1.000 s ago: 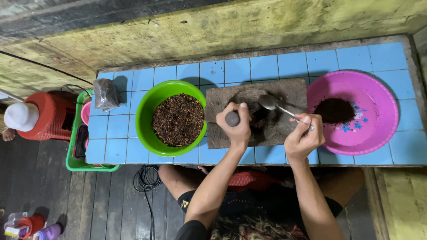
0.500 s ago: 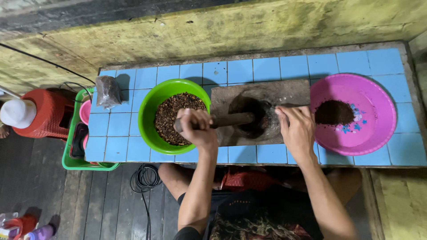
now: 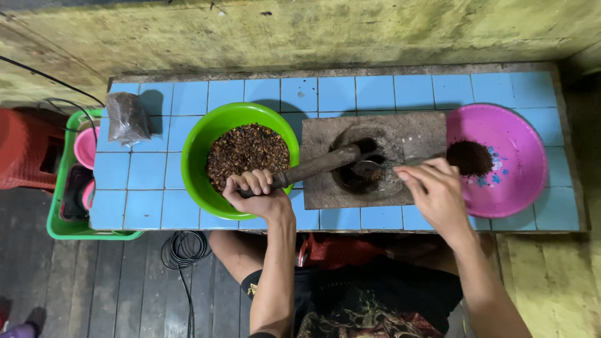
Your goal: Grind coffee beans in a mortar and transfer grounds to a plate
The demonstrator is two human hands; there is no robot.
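My left hand (image 3: 258, 194) grips the end of a long dark pestle (image 3: 319, 166), which leans leftward over the rim of a green bowl (image 3: 195, 156) full of brown roasted bits. The pestle's head rests in the hollow of a square stone mortar (image 3: 426, 134). My right hand (image 3: 438, 194) holds a metal spoon (image 3: 369, 168) whose bowl sits inside the hollow. To the right stands a pink basin (image 3: 526, 169) with a small heap of dark ground powder (image 3: 469, 156).
A blue tiled counter (image 3: 375, 91) carries everything. A dark plastic bag (image 3: 127, 117) lies at its back left. A green basket (image 3: 69, 225) with pink cups and a red crate (image 3: 28, 150) stand to the left. A black cable (image 3: 181, 250) is coiled on the wooden floor.
My left hand swung the pestle from upright in the mortar to leaning left over the green bowl. My right hand brought the spoon from the mortar's rim into its hollow.
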